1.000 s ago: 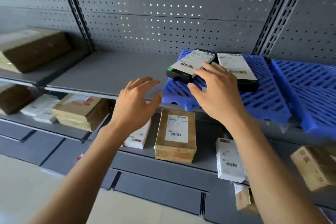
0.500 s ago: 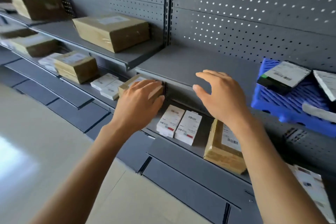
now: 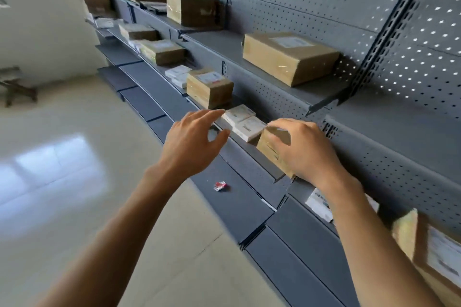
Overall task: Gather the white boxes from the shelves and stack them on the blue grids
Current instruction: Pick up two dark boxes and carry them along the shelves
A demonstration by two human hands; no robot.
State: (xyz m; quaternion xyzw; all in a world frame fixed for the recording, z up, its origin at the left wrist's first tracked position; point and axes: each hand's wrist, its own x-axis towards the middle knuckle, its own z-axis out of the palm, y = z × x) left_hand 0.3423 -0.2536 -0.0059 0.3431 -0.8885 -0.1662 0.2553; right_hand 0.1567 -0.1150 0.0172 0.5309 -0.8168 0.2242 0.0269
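Head view: both hands (image 3: 192, 142) nearer white boxes (image 3: 243, 121) than before.

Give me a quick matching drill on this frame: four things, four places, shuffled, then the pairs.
Things:
1. left hand
2. right hand
3. pair of white boxes
4. small red-and-white packet

Places:
A. alone on the low dark base shelf
B. resting on a brown box at the shelf edge
C. flat on the shelf between the hands
D. open, fingertips reaching toward the white boxes

Pairs: 1-D, 2-B, 3-C, 4-A
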